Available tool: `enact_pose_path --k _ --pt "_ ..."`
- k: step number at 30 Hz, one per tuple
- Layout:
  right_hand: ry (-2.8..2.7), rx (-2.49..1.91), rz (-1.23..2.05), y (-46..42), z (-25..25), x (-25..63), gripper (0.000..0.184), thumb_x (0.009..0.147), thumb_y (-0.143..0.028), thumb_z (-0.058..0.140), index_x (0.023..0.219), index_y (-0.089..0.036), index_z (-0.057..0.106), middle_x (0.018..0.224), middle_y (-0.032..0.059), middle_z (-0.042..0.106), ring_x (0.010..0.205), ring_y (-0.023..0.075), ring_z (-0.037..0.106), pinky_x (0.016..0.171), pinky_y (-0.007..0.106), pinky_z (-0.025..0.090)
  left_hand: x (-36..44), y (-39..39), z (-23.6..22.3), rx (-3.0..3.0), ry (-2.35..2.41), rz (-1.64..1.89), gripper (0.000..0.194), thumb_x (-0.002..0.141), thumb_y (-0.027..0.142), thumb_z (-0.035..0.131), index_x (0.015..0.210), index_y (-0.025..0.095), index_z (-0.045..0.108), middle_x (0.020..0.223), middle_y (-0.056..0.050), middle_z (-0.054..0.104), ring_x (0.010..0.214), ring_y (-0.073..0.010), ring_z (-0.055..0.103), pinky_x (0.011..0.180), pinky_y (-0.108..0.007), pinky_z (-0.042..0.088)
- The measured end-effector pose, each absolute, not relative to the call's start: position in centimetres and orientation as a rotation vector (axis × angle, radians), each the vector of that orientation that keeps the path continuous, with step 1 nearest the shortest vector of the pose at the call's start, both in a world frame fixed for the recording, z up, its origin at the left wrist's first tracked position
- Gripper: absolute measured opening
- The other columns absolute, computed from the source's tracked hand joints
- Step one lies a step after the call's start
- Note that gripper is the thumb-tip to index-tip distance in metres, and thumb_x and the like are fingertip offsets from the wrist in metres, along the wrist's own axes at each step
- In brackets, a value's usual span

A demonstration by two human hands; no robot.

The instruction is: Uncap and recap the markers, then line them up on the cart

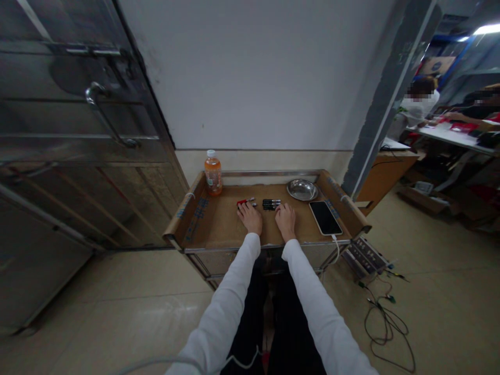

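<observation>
My left hand (pixel 250 217) lies flat on the cardboard-lined cart top (pixel 219 224), fingers stretched toward a small red-handled tool (pixel 245 201) just beyond the fingertips. My right hand (pixel 286 220) rests flat beside it, fingers apart, its tips close to a bundle of black pens or markers (pixel 271 204). Neither hand holds anything. Both arms wear white sleeves.
An orange drink bottle (pixel 213 173) stands at the cart's back left. A steel bowl (pixel 302 189) sits back right, a phone (pixel 325 217) with a white cable lies to the right. A metal door (pixel 78 135) is at left, a power strip (pixel 367 255) and cables on the floor right. People work at a far table (pixel 453 136).
</observation>
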State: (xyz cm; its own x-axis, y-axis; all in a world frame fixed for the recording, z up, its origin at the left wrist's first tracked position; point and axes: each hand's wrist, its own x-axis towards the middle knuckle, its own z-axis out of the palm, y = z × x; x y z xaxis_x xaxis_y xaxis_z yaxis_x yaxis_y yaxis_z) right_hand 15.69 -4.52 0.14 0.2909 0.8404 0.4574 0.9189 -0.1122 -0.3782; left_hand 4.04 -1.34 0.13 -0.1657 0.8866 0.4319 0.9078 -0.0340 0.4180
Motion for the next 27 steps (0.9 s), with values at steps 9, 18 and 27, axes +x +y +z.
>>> enact_pose_path --k 9,18,27 --pt "-1.610 -1.742 -0.126 -4.0 -0.1 15.5 0.042 0.082 -0.006 0.037 0.121 -0.014 0.052 0.113 0.0128 0.056 0.104 0.0220 0.054 0.091 0.034 0.043 3.9 -1.4 1.1 -2.295 -1.985 -1.063 0.027 0.095 0.026 0.036 0.106 0.014 0.057 0.107 -0.015 0.058 0.100 -0.0256 0.059 0.087 -0.038 0.047" --pt "-1.669 -1.661 -0.023 -4.0 -0.2 15.8 0.033 0.082 -0.006 0.039 0.108 -0.015 0.059 0.112 0.0122 0.056 0.103 0.0206 0.056 0.091 0.032 0.046 4.3 -1.4 0.4 -2.764 -1.327 -1.518 0.022 0.091 0.025 0.053 0.111 0.019 0.053 0.107 -0.008 0.058 0.101 -0.0161 0.060 0.090 -0.028 0.049" --pt "-1.643 -1.469 0.119 -3.2 -1.1 15.8 0.027 0.085 -0.013 0.042 0.107 -0.016 0.058 0.110 0.0126 0.059 0.102 0.0218 0.057 0.092 0.036 0.047 4.1 -0.9 0.1 -2.691 -1.321 -1.947 0.032 0.090 0.033 0.054 0.117 0.018 0.049 0.110 -0.010 0.063 0.095 -0.0160 0.064 0.084 -0.030 0.053"
